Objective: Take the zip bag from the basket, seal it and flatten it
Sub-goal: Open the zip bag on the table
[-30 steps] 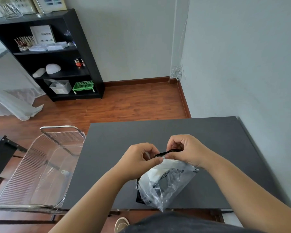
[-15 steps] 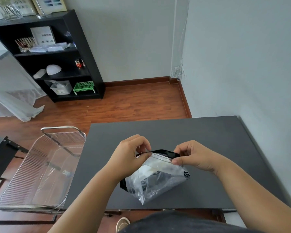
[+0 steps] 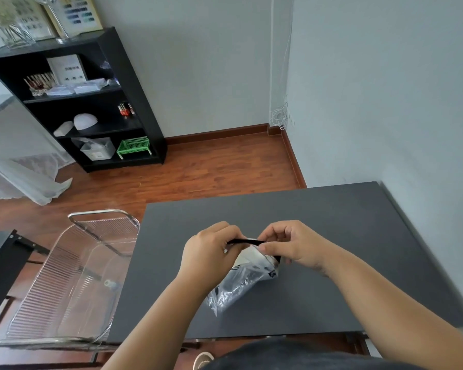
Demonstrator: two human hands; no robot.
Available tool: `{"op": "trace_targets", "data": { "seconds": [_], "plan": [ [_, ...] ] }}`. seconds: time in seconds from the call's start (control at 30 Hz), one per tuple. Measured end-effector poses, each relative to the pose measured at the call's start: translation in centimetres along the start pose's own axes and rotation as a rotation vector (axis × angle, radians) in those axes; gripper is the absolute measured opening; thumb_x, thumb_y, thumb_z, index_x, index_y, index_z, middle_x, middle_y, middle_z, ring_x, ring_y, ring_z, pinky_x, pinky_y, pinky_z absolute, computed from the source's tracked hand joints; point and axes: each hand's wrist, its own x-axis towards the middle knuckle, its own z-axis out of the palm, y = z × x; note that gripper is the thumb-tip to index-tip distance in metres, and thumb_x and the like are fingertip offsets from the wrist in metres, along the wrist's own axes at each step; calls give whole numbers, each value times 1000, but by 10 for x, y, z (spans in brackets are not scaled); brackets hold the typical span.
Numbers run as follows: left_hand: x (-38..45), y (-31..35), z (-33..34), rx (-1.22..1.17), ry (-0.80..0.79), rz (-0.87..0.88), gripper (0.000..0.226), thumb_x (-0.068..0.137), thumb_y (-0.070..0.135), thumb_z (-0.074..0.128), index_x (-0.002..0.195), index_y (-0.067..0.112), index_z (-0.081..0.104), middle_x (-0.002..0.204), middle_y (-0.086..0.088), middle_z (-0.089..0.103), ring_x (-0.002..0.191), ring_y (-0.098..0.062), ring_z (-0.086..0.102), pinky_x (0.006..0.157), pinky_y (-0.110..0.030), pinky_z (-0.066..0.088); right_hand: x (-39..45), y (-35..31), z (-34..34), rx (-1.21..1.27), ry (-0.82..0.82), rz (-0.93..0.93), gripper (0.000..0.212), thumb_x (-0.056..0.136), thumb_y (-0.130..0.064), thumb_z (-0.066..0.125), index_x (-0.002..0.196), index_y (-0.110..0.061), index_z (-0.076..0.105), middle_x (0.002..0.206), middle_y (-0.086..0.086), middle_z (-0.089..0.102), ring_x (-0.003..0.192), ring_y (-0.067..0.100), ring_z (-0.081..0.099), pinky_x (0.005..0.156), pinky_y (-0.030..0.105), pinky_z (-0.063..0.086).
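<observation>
Meanwhile left hand, right hand pinch zip bag strip; clear basket beside table.

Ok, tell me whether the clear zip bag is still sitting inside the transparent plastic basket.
No, the clear zip bag is over the dark grey table, pinched by both hands, outside the transparent plastic basket.

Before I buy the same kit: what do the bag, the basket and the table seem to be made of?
Bag: thin clear plastic film, glossy and crinkled, with a black strip along the top. Basket: clear hard plastic, apparently, with ribbed see-through walls and a shiny rim that may be metal. Table: matte dark grey top without glare; the material itself cannot be told.
</observation>
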Motion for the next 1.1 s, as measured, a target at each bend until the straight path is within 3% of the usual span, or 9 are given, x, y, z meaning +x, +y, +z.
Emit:
{"op": "trace_targets", "data": {
  "seconds": [0.2,0.4,0.53,0.6,0.7,0.77,0.87,1.0,1.1],
  "plan": [
    [-5,-1,-2,-64,116,-87,19,71,13,64,79,31,67,77,14,64,62,-12,58,50,-33,50,-2,3,-12,134,-177,25,24,70,-11,83,88,-21,72,79,-3,71,71,7,60,71,18,49],
    [-3,-5,-11,-84,54,-139,21,76,16,73,81,34,64,82,16,62,64,-7,59,55,-35,52,1,1,-8,78,-52,-73,16,69,-11,86,78,-15,73,79,6,72,75,15,63,74,29,51],
    [1,4,-17,-52,30,124,17,81,26,75,95,33,68,108,17,61,90,-7,61,70,-25,51,3,-11,-5,-29,-11,-127,14,71,-11,84,75,-13,71,72,7,71,68,16,63,68,31,51],
    [3,9,-15,-33,14,244,17,84,20,75,100,26,73,105,9,67,91,-15,64,75,-30,53,3,-17,-3,-102,5,-147,13,72,-17,83,74,-17,70,62,-2,68,59,11,57,60,27,47],
    [6,11,-14,-41,88,226,16,82,11,73,94,21,77,83,7,70,72,-15,65,59,-34,54,3,-21,0,-212,124,-192,14,74,-20,81,70,-24,69,47,-17,55,45,1,42,51,15,36],
    [5,11,-12,-33,171,180,17,80,10,69,92,19,77,76,6,68,63,-15,63,51,-33,53,2,-22,5,-241,280,-245,18,73,-21,82,66,-25,67,48,-18,58,43,-1,45,47,8,33],
    [1,14,-8,-41,262,106,18,79,2,73,91,16,76,74,6,65,59,-15,59,48,-34,51,5,-18,11,-280,403,-250,23,70,-32,84,62,-25,64,52,-14,60,46,-1,48,48,10,36],
    [-3,12,-6,-167,298,-13,19,83,5,73,92,22,73,82,14,67,70,-7,63,59,-31,52,-1,-10,6,-111,103,-69,36,71,-45,82,61,-19,58,56,-5,45,53,10,36,50,18,29],
    [-4,6,-11,-219,303,-60,30,84,5,71,100,31,70,84,18,65,76,-5,64,67,-23,52,-7,-2,1,82,50,-86,22,78,-23,81,66,-16,63,65,3,47,65,17,39,60,25,30]
  ]
}}
